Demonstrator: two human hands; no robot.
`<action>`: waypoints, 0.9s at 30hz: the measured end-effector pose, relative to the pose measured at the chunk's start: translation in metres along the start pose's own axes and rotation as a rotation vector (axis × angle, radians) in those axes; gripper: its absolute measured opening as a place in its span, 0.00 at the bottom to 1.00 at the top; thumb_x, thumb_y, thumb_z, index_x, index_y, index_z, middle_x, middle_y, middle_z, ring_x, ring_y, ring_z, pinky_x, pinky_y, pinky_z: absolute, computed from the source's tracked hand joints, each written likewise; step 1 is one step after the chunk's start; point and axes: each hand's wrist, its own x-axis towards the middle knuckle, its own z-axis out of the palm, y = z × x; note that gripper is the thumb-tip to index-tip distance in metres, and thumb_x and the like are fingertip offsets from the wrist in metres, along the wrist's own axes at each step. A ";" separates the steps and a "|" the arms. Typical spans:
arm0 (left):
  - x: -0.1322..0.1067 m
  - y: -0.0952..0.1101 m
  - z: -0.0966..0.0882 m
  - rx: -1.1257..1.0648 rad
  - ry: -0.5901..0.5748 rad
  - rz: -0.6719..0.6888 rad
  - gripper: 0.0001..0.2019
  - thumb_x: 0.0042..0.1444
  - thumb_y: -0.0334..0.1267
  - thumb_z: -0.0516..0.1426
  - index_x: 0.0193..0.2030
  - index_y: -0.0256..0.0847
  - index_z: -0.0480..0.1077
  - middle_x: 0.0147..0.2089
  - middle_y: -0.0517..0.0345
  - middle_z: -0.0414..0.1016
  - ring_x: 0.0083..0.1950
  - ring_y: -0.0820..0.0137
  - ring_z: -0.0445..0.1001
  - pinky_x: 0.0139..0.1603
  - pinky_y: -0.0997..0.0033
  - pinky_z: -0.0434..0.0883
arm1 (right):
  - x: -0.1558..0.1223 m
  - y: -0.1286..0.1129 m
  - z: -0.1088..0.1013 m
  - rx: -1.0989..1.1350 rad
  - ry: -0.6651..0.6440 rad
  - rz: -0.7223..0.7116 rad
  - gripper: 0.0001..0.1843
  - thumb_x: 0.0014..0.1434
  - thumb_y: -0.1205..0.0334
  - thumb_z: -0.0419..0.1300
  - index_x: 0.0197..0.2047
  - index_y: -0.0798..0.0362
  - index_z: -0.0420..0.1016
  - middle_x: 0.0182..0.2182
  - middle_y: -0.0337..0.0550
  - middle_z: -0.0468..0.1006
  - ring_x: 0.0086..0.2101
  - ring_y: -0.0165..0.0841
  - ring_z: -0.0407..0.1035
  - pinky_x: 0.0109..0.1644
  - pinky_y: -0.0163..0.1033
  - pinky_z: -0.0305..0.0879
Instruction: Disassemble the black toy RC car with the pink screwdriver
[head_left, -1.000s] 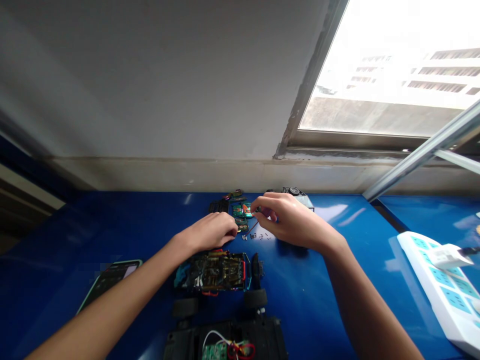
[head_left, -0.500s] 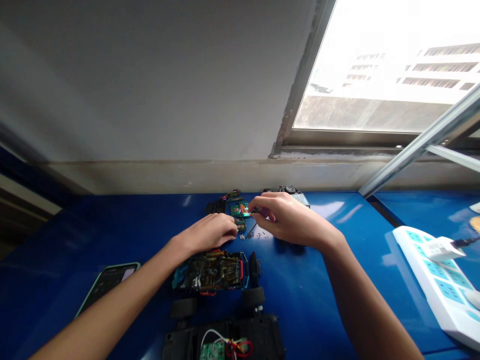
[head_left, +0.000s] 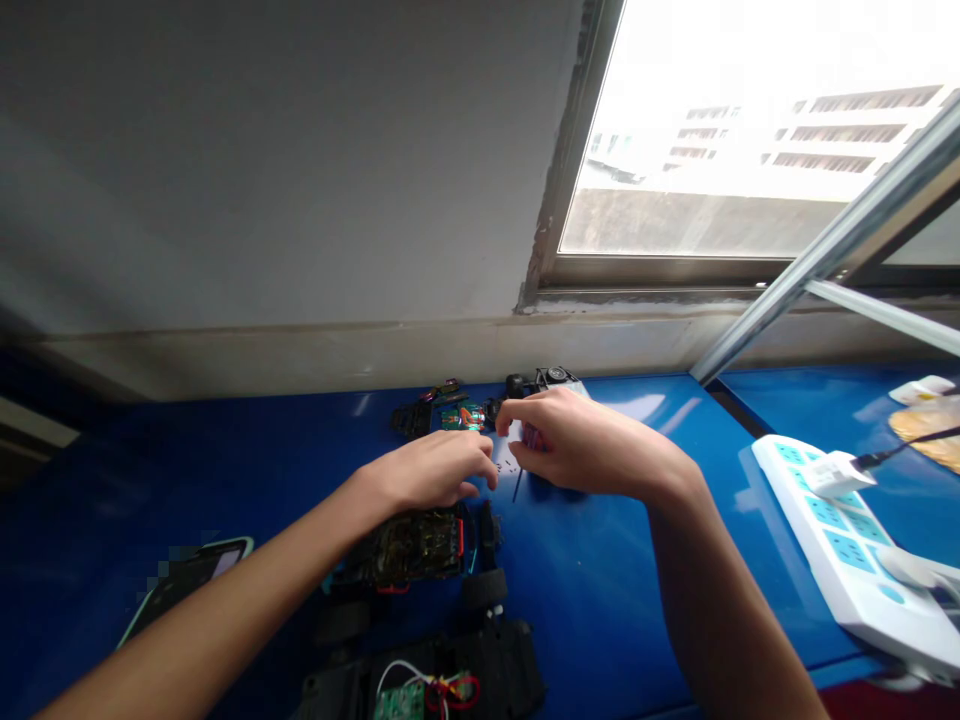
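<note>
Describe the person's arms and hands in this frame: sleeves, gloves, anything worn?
Both forearms are bare up to the frame edge, with no sleeves in view. The left hand and right hand wear no gloves, and no rings, watch, wristband or marking shows on either wrist. The fingertips are too small and dim to tell anything about the nails.

Left hand (head_left: 431, 472) slid right over small screws (head_left: 504, 466); right hand (head_left: 581, 445) drew nearer.
</note>
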 end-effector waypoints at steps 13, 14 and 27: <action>0.040 0.006 -0.001 -0.127 -0.216 0.040 0.15 0.46 0.24 0.71 0.39 0.45 0.83 0.43 0.59 0.83 0.42 0.64 0.79 0.38 0.72 0.70 | -0.003 0.005 -0.003 -0.037 0.039 -0.026 0.11 0.64 0.67 0.60 0.48 0.49 0.79 0.38 0.45 0.85 0.37 0.38 0.77 0.36 0.37 0.59; 0.041 0.007 -0.001 -0.141 -0.227 0.048 0.14 0.46 0.23 0.71 0.37 0.44 0.83 0.42 0.59 0.83 0.41 0.65 0.79 0.38 0.72 0.70 | -0.003 0.006 -0.003 -0.043 0.039 -0.029 0.11 0.64 0.67 0.60 0.48 0.49 0.79 0.38 0.45 0.85 0.38 0.38 0.77 0.36 0.37 0.59; 0.007 -0.001 -0.031 -0.553 -0.143 0.014 0.04 0.59 0.35 0.67 0.40 0.40 0.83 0.37 0.56 0.85 0.36 0.69 0.80 0.38 0.75 0.72 | -0.015 0.010 -0.023 0.098 0.240 -0.058 0.06 0.62 0.68 0.60 0.42 0.51 0.78 0.29 0.36 0.78 0.28 0.26 0.67 0.32 0.32 0.60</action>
